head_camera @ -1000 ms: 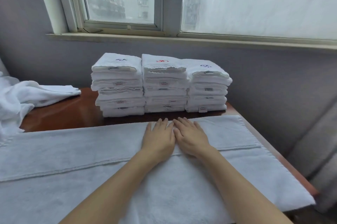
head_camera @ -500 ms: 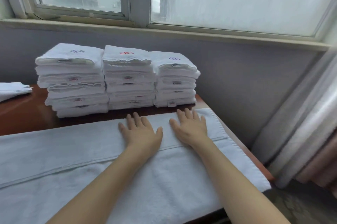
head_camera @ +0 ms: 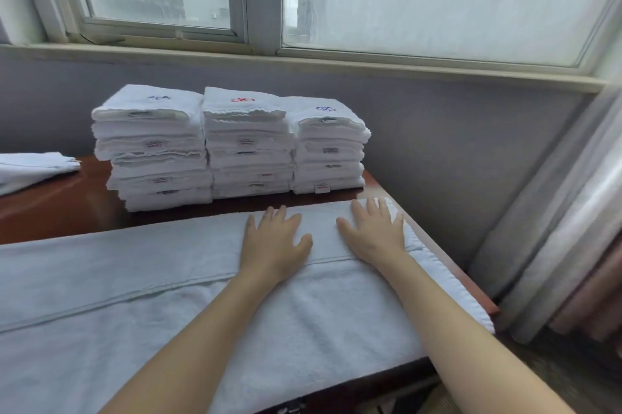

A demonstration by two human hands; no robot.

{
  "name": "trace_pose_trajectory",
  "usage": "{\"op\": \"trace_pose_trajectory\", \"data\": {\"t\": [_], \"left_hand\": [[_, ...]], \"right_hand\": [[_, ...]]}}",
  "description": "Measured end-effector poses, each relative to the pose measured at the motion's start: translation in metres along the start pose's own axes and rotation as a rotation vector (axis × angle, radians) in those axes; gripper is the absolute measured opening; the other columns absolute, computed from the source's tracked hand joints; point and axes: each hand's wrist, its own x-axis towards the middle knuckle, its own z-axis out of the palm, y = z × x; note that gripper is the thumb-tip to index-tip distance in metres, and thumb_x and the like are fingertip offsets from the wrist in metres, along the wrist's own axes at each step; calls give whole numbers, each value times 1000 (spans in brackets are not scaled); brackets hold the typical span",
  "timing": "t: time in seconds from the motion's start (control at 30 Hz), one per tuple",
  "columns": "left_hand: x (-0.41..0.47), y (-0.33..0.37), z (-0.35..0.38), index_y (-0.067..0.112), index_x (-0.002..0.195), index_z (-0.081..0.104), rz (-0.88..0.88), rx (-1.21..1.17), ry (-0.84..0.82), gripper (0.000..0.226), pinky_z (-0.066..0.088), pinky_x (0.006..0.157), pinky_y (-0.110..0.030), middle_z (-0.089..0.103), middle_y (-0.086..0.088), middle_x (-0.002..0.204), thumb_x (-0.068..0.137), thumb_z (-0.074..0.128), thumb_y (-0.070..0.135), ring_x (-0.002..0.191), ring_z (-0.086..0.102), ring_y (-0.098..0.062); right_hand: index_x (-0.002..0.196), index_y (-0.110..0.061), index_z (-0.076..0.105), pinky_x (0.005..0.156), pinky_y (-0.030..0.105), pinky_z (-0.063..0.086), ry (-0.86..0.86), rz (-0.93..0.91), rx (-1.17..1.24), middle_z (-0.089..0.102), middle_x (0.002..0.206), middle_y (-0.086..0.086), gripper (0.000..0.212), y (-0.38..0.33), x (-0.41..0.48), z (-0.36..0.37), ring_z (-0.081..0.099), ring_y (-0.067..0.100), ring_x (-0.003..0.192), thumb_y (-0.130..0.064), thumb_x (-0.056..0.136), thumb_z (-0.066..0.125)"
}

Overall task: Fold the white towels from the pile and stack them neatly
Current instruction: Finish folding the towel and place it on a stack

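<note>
We see the towel (head_camera: 134, 279) spread flat across the near side of the table (head_camera: 50, 211), its right end reaching the table's right edge. The left hand (head_camera: 274, 242) and the right hand (head_camera: 373, 231) lie palm-down on its far strip. Their fingers are straight and slightly spread, pressing the cloth and pinching nothing.

A second ago the two lay side by side, touching. Half a second ago a small gap had opened. Now they are clearly apart, and the right one has slid out to just beside the towel's far right corner. The left seems to have moved less (the head has turned too, so we cannot be sure how much).

Behind the hands, three stacks (head_camera: 247, 144) of folded towels stand in a row, touching one another, as before. The pile (head_camera: 30, 167) of unfolded towels shows only as a flap at the left edge of the table.
</note>
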Motion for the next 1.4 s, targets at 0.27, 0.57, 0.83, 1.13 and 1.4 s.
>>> {"op": "trace_pose_trajectory", "data": {"t": [0.27,0.57,0.83,1.13,1.4], "left_hand": [[-40,13,-7,31,149,39,313,-99,-36,46,13,119,-35,29,1,160,103,38,35,148,21,-17],[-131,2,-29,42,155,5,489,-39,-339,99,-15,118,-29,-15,19,159,76,47,83,146,-22,-2],[-151,9,-55,41,113,53,460,-105,-142,43,39,78,-14,50,26,122,70,57,34,100,55,-1],[-131,17,-71,35,105,59,204,-45,-45,21,33,64,-27,60,15,93,87,52,26,84,50,-8],[-107,16,-58,28,99,39,120,-120,52,17,29,57,-30,48,11,79,87,50,35,76,48,-19]], "right_hand": [[152,-31,29,121,46,-3,-19,-293,133,18,163,-5,47,1,-79,2,6,14,151,-34,105,28],[140,-28,52,122,35,8,19,-399,283,39,153,-11,38,21,-135,-6,26,5,144,-28,103,43],[117,-39,66,120,32,15,8,-525,528,57,126,-31,37,26,-170,-9,36,-20,125,-53,83,67],[97,-31,70,73,28,50,144,-518,405,69,86,-17,25,18,-168,-31,62,5,81,-22,76,61],[94,-15,69,66,32,46,474,-444,227,66,84,-3,40,21,-125,-40,62,25,84,8,63,61]]}}
